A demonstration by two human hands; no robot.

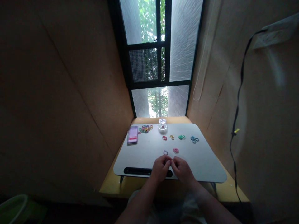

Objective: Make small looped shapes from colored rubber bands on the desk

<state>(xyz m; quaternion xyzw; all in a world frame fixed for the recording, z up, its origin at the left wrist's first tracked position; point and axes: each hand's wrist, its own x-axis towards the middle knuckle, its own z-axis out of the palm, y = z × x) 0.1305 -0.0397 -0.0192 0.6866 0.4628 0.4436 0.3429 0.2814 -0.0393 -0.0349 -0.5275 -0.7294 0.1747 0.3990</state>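
My left hand (161, 167) and my right hand (181, 168) meet fingertip to fingertip over the front of a white lap table (144, 155). Both are closed in a pinch, and a tiny orange spot shows between them, too small to name. Just beyond the fingers lie a purple ring (165, 152) and a pink cluster of rings (176, 151). Farther back, small groups of red rings (164, 137), yellow rings (172, 137), green rings (181, 137) and blue rings (194, 139) form a row. A mixed-colour pile of rings (146, 129) lies at the back left.
A clear round container (163, 127) stands at the table's back edge. A phone-like flat object (133, 135), blurred, lies at the left. A black slot (137, 170) runs along the front edge. A black cable (237, 105) hangs on the right; a green tub (14, 208) is lower left.
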